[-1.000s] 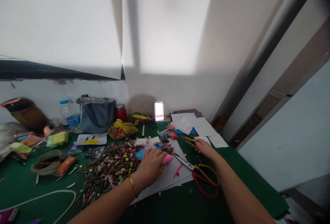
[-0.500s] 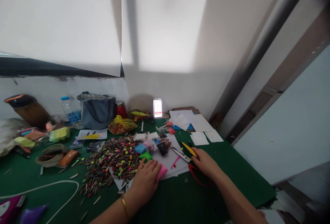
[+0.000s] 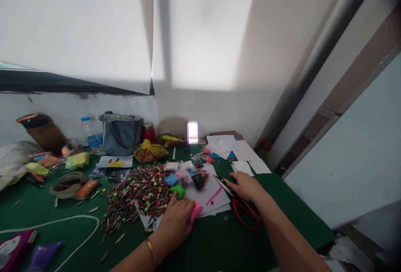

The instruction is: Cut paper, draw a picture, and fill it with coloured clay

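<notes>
Bare surface (image 3: 291, 205) R of R hand (image 3: 246, 185) passable; scissors (image 3: 224, 187) beside it, seed pile (image 3: 138, 192) fwd-L of L hand (image 3: 176, 219) obstr.

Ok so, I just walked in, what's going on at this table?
A person has both hands at a green table. The left hand partly covers a pink packet, close to a green one. The right hand is over red-handled scissors and a yellow tool; its grip is unclear. Left of the packets lies a pile of striped seeds mixed with bright little balls.
</notes>
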The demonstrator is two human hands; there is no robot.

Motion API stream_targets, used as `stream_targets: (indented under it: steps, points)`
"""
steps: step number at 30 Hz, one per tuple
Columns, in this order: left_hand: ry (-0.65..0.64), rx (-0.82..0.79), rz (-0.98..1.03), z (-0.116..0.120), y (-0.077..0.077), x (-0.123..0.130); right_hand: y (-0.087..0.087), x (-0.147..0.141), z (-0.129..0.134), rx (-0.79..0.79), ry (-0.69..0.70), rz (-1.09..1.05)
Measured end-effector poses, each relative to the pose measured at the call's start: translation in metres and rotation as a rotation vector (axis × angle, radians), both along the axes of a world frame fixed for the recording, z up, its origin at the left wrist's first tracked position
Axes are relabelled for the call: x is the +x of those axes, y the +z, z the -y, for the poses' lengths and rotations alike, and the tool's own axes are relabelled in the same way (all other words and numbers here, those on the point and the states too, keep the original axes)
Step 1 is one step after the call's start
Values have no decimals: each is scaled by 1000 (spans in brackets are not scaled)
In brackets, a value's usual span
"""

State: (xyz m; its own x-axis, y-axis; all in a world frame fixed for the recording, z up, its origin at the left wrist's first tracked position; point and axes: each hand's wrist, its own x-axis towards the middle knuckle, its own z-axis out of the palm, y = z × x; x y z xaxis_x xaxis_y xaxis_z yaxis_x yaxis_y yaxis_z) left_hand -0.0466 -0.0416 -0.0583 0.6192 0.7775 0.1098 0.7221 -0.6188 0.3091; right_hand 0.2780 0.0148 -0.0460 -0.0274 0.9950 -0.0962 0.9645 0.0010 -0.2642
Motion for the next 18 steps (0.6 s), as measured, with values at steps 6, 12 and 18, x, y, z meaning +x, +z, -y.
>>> stream_targets:
  steps: [6, 12, 18]
  points:
    - [25, -53, 2, 5, 8, 1, -2, -74, -86, 173, 131, 16]
    - [31, -48, 26, 9, 7, -2, -18, -97, -128, 142, 193, 21]
    - [38, 28, 109, 0, 6, -5, -21, -105, -106, 156, 300, -28]
